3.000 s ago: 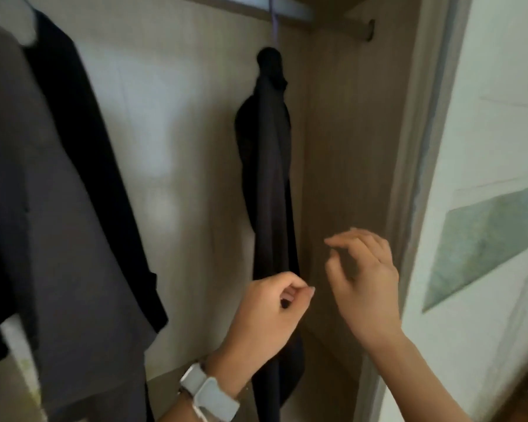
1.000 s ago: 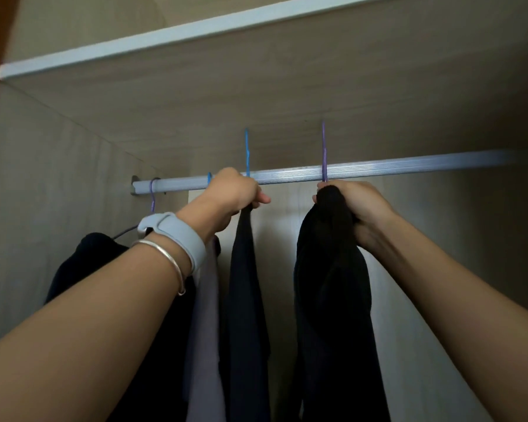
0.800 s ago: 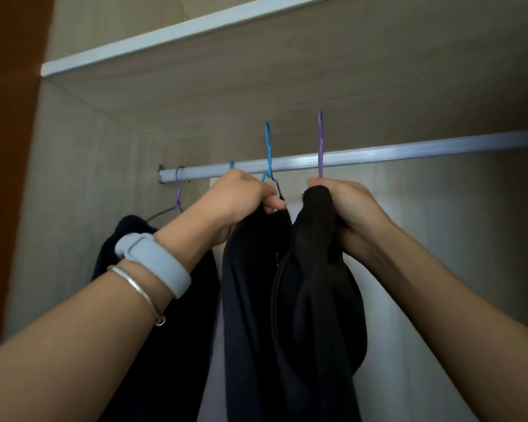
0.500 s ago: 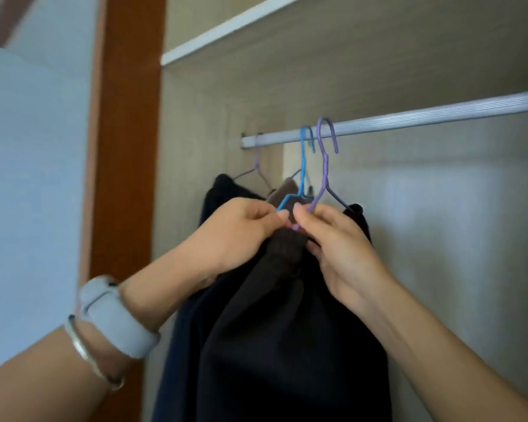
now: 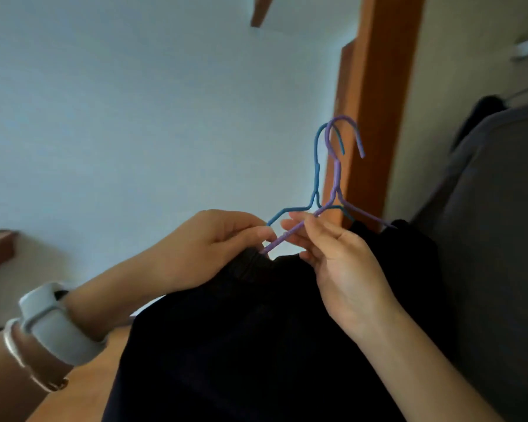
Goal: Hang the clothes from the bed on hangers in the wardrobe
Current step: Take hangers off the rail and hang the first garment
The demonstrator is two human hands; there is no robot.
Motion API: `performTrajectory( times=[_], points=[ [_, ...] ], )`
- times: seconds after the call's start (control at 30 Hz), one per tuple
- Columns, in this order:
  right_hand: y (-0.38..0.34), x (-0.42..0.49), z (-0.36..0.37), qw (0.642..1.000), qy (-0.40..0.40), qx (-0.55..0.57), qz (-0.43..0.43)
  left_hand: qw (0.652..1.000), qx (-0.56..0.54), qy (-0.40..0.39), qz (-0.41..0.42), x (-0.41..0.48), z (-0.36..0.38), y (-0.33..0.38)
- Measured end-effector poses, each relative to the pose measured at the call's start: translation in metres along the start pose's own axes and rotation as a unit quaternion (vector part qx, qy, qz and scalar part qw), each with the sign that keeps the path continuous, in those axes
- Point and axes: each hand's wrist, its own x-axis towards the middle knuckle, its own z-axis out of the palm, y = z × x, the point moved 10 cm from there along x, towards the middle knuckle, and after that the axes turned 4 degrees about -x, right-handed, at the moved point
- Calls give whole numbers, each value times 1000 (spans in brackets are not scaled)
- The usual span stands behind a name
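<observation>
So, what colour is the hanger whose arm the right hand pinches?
Purple; the head view shows the hanger best.

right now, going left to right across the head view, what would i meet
silver bangle → grey watch → left hand → right hand → grey hanging garment

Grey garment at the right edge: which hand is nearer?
Right. The right hand, pinching the purple hanger, is left of the grey garment; the left hand, holding the blue hanger, is farther left.
</observation>
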Motion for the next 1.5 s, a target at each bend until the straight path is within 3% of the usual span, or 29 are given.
performTrajectory(
  times=[0.17, 0.23, 0.33, 0.67, 0.9, 1.07, 1.1, 1.17, 1.23, 1.3, 1.4, 1.5],
  points=[
    [55, 34, 100, 997, -60, 49, 29, 987, 106, -26, -121, -19, -54, -90],
    [74, 51, 138, 994, -82, 63, 41, 963, 215, -21, -159, -19, -74, -120],
    [92, 79, 178, 990, -104, 84, 36, 929, 330, 38, -165, -12, -100, -154],
    [135, 192, 250, 984, -177, 33, -1, 880, 435, 138, -131, 26, -141, -254],
    [170, 312, 296, 945, -269, -150, -113, 842, 467, 179, -204, 77, -172, -364],
    [161, 433, 282, 921, -150, -148, -329, 789, 508, 200, -281, 114, -208, -439],
    [165, 462, 284, 918, -151, -151, -334, 782, 508, 207, -296, 122, -218, -451],
    [187, 518, 308, 915, -230, -183, -276, 776, 494, 221, -324, 135, -238, -474],
    [216, 556, 349, 875, -356, -249, -212, 772, 482, 234, -342, 146, -255, -491],
    [235, 570, 394, 814, -441, -312, -214, 764, 475, 256, -356, 148, -273, -505],
    [242, 575, 461, 765, -460, -345, -291, 745, 455, 298, -387, 131, -301, -524],
    [251, 571, 530, 752, -469, -318, -337, 722, 441, 321, -425, 98, -327, -545]
  ],
)
